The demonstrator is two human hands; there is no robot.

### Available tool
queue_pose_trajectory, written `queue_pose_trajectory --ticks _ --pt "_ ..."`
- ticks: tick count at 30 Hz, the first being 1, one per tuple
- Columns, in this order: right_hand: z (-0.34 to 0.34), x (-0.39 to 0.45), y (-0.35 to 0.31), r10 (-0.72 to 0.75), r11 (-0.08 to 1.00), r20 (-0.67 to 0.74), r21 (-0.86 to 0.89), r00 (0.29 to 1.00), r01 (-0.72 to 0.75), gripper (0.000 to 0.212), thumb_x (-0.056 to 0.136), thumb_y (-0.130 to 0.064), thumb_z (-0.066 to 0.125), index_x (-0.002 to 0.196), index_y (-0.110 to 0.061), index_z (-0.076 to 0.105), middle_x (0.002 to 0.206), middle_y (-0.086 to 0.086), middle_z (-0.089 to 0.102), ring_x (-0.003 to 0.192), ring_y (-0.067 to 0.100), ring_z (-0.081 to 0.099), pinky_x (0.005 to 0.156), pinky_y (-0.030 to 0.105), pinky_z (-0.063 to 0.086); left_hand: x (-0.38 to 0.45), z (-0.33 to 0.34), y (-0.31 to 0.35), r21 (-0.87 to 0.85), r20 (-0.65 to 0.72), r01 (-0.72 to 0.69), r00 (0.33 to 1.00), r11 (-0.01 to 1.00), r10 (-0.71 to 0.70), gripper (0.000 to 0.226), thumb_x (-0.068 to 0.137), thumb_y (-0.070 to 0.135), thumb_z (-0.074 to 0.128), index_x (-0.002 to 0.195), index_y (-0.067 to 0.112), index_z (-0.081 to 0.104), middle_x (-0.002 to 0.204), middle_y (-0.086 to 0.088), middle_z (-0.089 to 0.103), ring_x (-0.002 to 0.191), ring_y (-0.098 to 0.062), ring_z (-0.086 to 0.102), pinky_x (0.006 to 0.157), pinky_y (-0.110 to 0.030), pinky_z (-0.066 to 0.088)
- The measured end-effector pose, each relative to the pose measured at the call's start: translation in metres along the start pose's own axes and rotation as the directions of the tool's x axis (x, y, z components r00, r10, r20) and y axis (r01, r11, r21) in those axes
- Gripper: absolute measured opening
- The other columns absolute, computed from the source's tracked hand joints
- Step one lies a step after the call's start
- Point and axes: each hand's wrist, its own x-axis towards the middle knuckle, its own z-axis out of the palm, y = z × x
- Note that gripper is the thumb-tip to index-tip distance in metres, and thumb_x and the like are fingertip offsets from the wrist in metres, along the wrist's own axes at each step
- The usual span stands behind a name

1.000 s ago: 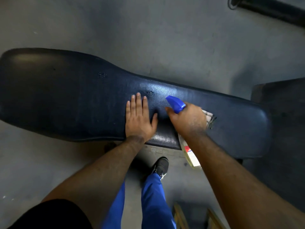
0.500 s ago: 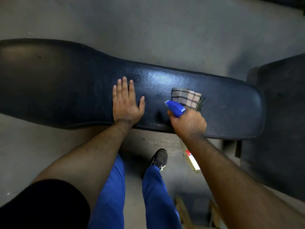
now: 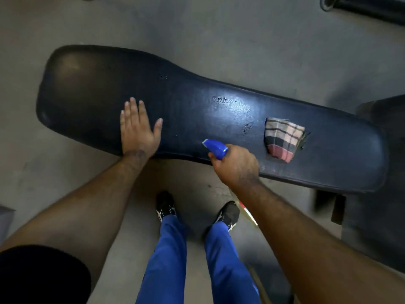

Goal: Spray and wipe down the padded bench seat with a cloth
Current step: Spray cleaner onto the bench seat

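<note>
Spraying looks to be the step in hand, and both hands are over the long dark padded bench seat with its pebbled vinyl skin. Left hand lies flat, fingers spread wide and holding nothing, palm pressed on the pad near its front edge. Right hand is wrapped closed around the neck of a spray bottle with a bright blue trigger head, nozzle pointing away from the body and toward the left hand, across the middle stretch of the seat. Just beyond the right hand, further along toward the narrow end, sits a folded plaid cloth in tan, black and pink, resting on the pad and touched by neither hand. My read: the smart play is to keep that nozzle low and angled at the open vinyl between the two hands, where scuffed specks show, and lay a light even mist rather than a puddle, since this surface looks slick and liquid would likely run off the rounded edge onto the grey concrete floor. Then the free left hand, or the right once the bottle is parked, can reach for the cloth. As for writing, a sliver of the bottle's label, red and white, peeks out below the right forearm, but nothing on it can be read, and no brand shows on the trigger or the seat.
</note>
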Motion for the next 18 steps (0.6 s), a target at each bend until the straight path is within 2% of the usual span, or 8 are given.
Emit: queue_pose_trajectory --ticks 4,7,10,12,14,18 --pt "0.014 0.006 -0.018 0.048 0.998 -0.011 -0.029 0.999 -0.048 0.039 0.087 -0.059 0.060 0.092 -0.020 0.065 0.079 0.001 0.059 0.074 0.026 0.054 0.067 0.031 0.038 -0.003 0.006 -0.004 -0.024 -0.031 -0.027 0.999 0.999 0.026 0.070 0.101 0.051 0.033 0.151 0.002 0.028 0.159 -0.021 0.023 0.149 -0.033 0.017 0.123 -0.044 0.010" --pt "0.015 0.005 -0.042 0.026 0.999 0.000 -0.033 1.000 -0.026 0.039 0.086 -0.059 0.063 0.092 -0.021 0.064 0.074 -0.003 0.054 0.069 0.022 0.047 0.065 0.029 0.036 -0.001 -0.005 -0.009 -0.138 -0.020 -0.033 0.999 0.990 0.031 0.066 0.099 0.045 0.039 0.150 0.003 0.032 0.159 -0.019 0.025 0.149 -0.031 0.018 0.123 -0.042 0.011" --pt "0.018 0.009 -0.080 -0.027 0.999 0.023 -0.028 0.999 0.027 0.035 0.086 -0.058 0.063 0.090 -0.023 0.062 0.075 -0.002 0.056 0.069 0.021 0.051 0.064 0.029 0.039 0.007 -0.020 -0.039 -0.261 -0.099 0.039 0.993 0.965 -0.067 0.059 0.098 0.034 0.043 0.149 0.004 0.036 0.158 -0.016 0.029 0.148 -0.028 0.022 0.123 -0.041 0.013" --pt "0.023 0.014 -0.110 -0.076 0.997 0.041 -0.021 0.996 0.077 0.033 0.087 -0.058 0.063 0.088 -0.024 0.062 0.076 -0.001 0.059 0.070 0.021 0.056 0.065 0.030 0.044 0.017 -0.028 -0.076 -0.220 -0.137 0.139 0.976 0.966 -0.171 0.058 0.099 0.033 0.041 0.149 0.004 0.034 0.158 -0.017 0.029 0.148 -0.029 0.021 0.123 -0.042 0.012" --pt "0.031 0.019 -0.139 -0.110 0.993 0.046 -0.043 0.993 0.112 0.033 0.087 -0.055 0.063 0.085 -0.022 0.062 0.073 -0.001 0.059 0.072 0.024 0.059 0.065 0.032 0.049 0.030 -0.033 -0.115 -0.169 -0.116 0.227 0.962 0.959 -0.248 0.063 0.099 0.038 0.037 0.150 0.003 0.030 0.159 -0.019 0.026 0.149 -0.031 0.018 0.123 -0.044 0.009" --pt "0.053 0.021 -0.173 -0.110 0.985 0.080 -0.125 0.991 0.119 0.027 0.088 -0.046 0.061 0.078 -0.023 0.051 0.063 -0.005 0.044 0.069 0.023 0.055 0.063 0.030 0.043 0.032 -0.024 -0.143 -0.039 -0.100 0.209 0.972 0.977 -0.212 0.069 0.102 0.048 0.028 0.152 0.001 0.024 0.160 -0.020 0.021 0.150 -0.034 0.015 0.123 -0.046 0.006"
